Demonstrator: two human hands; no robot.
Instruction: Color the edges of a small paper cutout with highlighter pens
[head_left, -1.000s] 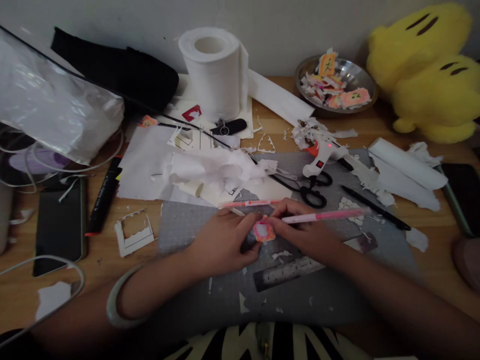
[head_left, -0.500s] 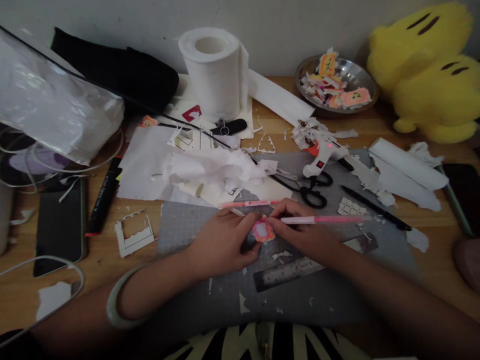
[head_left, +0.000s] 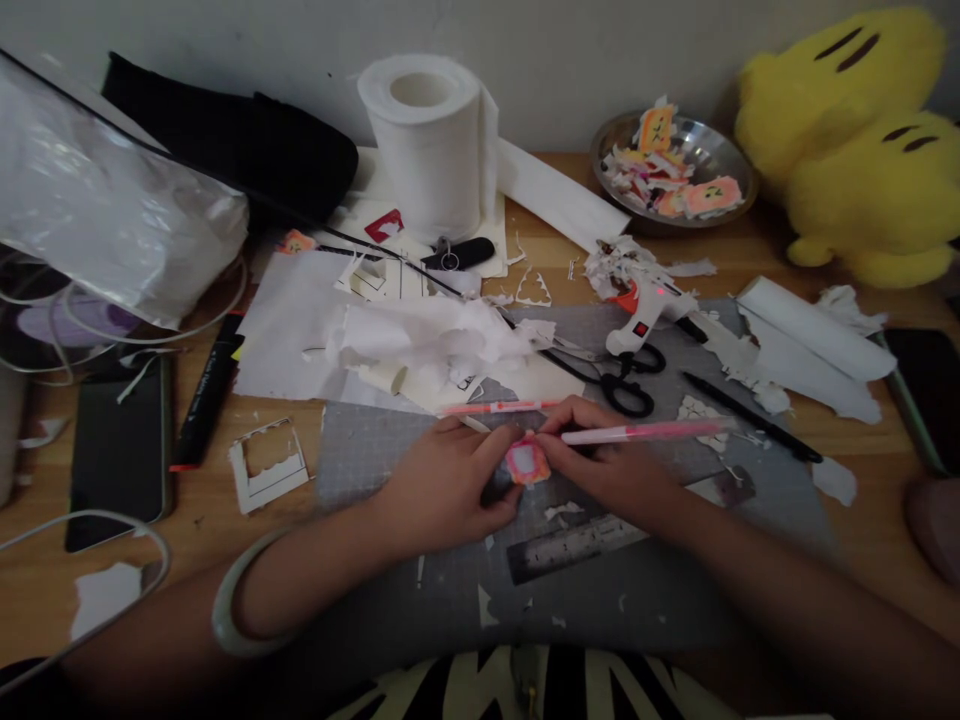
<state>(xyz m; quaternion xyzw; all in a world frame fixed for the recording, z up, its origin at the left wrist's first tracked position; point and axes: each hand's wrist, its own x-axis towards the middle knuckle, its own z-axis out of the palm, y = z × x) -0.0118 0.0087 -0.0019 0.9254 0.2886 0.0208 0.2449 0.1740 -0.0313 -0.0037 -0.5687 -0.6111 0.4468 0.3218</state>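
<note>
My right hand (head_left: 600, 455) is closed around a pink and white marker (head_left: 645, 433), whose hidden tip end is at a small paper cutout (head_left: 527, 460). The cutout has a pale centre and a pink and orange border. My left hand (head_left: 457, 475) is closed on the cutout's left side, fingers bent around it, above the grey cutting mat (head_left: 375, 460). Just beyond the hands lies an orange marker (head_left: 495, 407). A steel ruler (head_left: 570, 547) rests on the mat nearer to me, partly under my right forearm.
Black-handled scissors (head_left: 626, 390), a white glue gun (head_left: 637, 310) and a black pen (head_left: 750, 415) lie beyond my right hand. Paper scraps (head_left: 435, 335) cover the mat's far edge. Behind stand a paper roll (head_left: 427, 150), a metal bowl (head_left: 739, 170) of cutouts and yellow plush toys (head_left: 862, 150).
The marker's rear end has swung slightly upward in my right hand. My left hand and the cutout have hardly moved.
</note>
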